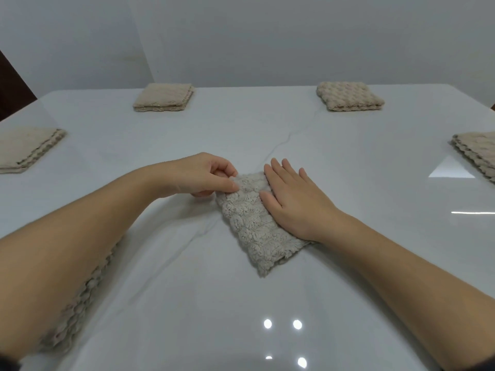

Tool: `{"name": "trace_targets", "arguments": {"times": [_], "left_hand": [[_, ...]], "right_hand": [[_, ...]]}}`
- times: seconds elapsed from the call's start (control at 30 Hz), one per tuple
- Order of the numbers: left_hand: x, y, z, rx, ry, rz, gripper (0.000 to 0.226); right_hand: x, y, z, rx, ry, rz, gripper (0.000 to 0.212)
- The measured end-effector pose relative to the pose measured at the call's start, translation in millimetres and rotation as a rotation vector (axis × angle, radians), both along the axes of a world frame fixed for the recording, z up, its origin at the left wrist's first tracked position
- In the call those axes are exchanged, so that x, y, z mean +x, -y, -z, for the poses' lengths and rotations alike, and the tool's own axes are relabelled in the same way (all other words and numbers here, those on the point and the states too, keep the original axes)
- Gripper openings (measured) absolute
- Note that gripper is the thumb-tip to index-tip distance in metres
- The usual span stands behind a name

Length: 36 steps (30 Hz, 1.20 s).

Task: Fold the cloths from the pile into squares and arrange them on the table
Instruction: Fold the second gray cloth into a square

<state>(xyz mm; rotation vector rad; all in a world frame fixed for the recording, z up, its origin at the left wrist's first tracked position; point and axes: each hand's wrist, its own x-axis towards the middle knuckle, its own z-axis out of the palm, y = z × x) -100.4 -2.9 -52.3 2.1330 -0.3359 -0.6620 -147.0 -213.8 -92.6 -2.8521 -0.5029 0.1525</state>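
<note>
Four folded beige cloth squares [164, 97] ring the glossy white tabletop [348, 263]; a fluffy beige cloth [254, 226] lies half-folded at centre, flat right hand [292, 199] pressing it and left hand [206, 175] pinching its far corner, with a textured beige pile [80, 303] left.

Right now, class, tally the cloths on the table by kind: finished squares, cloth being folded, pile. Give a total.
Finished squares: 4
Cloth being folded: 1
Pile, partly hidden: 1
Total: 5 cloths plus 1 pile

Grey wall [294, 36], dark obj. [10, 87] left
</note>
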Motion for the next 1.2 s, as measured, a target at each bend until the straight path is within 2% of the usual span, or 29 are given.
{"name": "trace_targets", "arguments": {"times": [0.07, 0.2, 0.3, 0.53, 0.67, 0.83, 0.9, 0.93, 1.0, 1.07, 1.1, 1.2], "left_hand": [[2.9, 3.7, -2.3, 0.054, -0.004, 0.056, 0.012], [10.3, 7.2, -6.0, -0.049, -0.123, 0.099, 0.022], [13.3, 3.7, -3.8, -0.016, -0.203, 0.118, 0.028], [7.7, -14.7, 8.6, -0.009, -0.13, 0.004, 0.042], [0.2, -11.4, 9.6, -0.053, -0.112, -0.098, 0.037], [-16.6, -4.8, 9.2, -0.118, -0.06, -0.241, 0.043], [-21.6, 3.1, 8.0, -0.008, 0.049, -0.334, 0.039], [-25.2, 8.8, 7.8, 0.097, 0.165, -0.392, 0.036], [-35.9, 22.1, 9.7, 0.372, 0.514, -0.436, 0.039], [-51.5, 42.1, 16.0, 0.529, 0.766, -0.329, 0.049], [-57.7, 52.4, 21.1, 0.571, 0.776, -0.255, 0.053], [-68.9, 67.8, 40.2, 0.689, 0.578, -0.149, 0.058]], "right_hand": [[-0.1, -0.3, 0.4, -0.013, 0.003, -0.001, 0.062], [0.8, -0.6, 1.4, -0.025, 0.002, 0.007, 0.062], [0.9, -0.2, 2.2, -0.026, 0.007, 0.004, 0.062], [0.7, 0.2, 5.5, -0.047, 0.01, 0.016, 0.064], [1.2, -0.4, 5.6, -0.058, 0.016, 0.018, 0.064], [0.8, -1.7, 5.7, -0.056, 0.037, 0.019, 0.063], [1.2, -2.1, 5.6, -0.05, 0.034, 0.016, 0.063], [1.5, -2.2, 5.5, -0.05, 0.034, 0.014, 0.063], [1.7, -2.5, 5.4, -0.052, 0.036, 0.012, 0.063], [1.5, -2.4, 5.3, -0.052, 0.029, 0.014, 0.063], [1.9, -2.5, 5.5, -0.051, 0.024, 0.015, 0.062], [2.6, -2.0, 6.3, -0.043, 0.022, 0.01, 0.062]]}}
